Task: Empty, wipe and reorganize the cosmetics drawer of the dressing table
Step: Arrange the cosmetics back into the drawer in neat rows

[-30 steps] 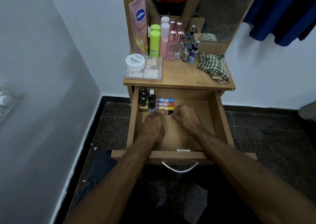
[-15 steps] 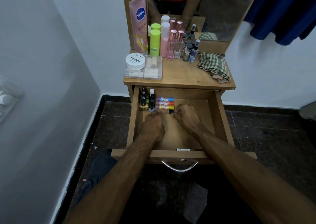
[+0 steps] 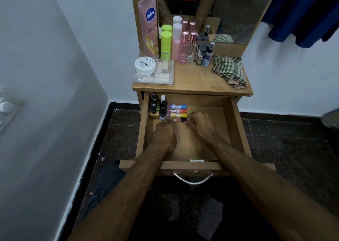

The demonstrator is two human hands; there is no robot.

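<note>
Pinching one small tube [image 3: 177, 119] between them, both hands [image 3: 163, 136] [image 3: 200, 124] leave the drawer [image 3: 236, 130] floor's right side bare

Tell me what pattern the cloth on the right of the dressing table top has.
The cloth is a green and cream check, seen best in the head view.

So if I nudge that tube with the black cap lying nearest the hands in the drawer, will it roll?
Probably. The black-capped tube looks round and lies on its side on the smooth drawer floor. The orange-capped tube behind should block it; toward the front nothing does. It looks small, likely light.
</note>
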